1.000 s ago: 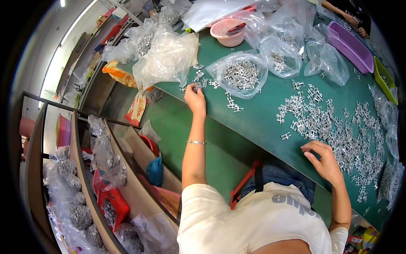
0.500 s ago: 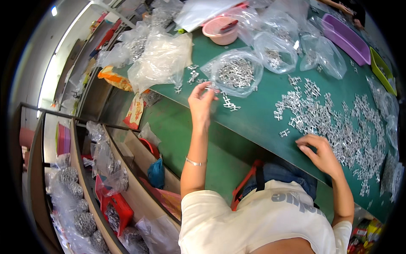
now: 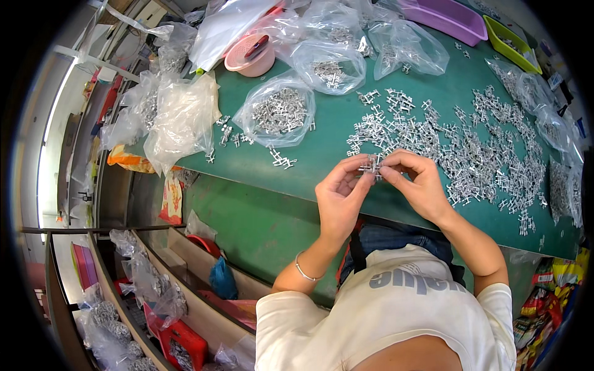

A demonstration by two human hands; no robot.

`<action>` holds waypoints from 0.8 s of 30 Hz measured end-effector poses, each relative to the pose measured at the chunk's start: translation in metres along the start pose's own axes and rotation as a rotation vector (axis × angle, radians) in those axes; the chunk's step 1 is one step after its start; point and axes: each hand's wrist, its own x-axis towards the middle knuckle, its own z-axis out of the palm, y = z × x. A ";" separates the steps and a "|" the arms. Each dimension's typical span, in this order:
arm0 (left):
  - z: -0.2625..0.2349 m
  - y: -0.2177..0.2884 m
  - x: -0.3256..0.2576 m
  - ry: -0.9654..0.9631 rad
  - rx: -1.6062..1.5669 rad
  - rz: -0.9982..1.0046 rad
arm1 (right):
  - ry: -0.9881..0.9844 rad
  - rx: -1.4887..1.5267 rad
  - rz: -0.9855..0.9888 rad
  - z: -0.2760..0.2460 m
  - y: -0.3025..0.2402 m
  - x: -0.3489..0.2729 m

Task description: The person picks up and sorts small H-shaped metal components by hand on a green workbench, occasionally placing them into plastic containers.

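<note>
Near the table's front edge, my left hand [image 3: 341, 193] and my right hand [image 3: 418, 184] meet, thumbs and fingertips pinched on one small branched silver metal part [image 3: 372, 166]. The fingers cover some of it. Just beyond and to the right spreads a wide heap of similar silver metal parts [image 3: 458, 148]. To the left stands an open clear plastic bag [image 3: 249, 117] filled with such parts. A few loose parts [image 3: 281, 158] lie in front of this bag, and others are at its left side.
A pink basket [image 3: 238, 62] with a red-handled tool sits behind the bag. More clear bags [image 3: 411, 49], a purple tray [image 3: 448, 20] and a green tray [image 3: 510, 44] line the far side. Plastic sheeting [image 3: 182, 120] hangs over the left table edge. Shelves with a red bin [image 3: 185, 340] stand lower left.
My left hand has left the bag's edge and come right to meet my right hand, and both now hold the metal part. The view has swung rightward.
</note>
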 end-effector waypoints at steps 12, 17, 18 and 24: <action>-0.006 0.002 0.005 -0.154 -0.180 -0.347 | -0.189 0.039 0.008 -0.029 -0.010 0.000; -0.006 -0.002 0.006 -0.255 -0.476 -0.641 | -0.201 0.322 0.192 -0.028 -0.005 -0.007; -0.006 -0.002 0.007 -0.278 -0.504 -0.661 | -0.212 0.357 0.235 -0.027 -0.005 -0.009; -0.002 -0.004 -0.003 -0.288 -0.339 -0.383 | -0.202 0.461 0.229 -0.022 -0.007 -0.017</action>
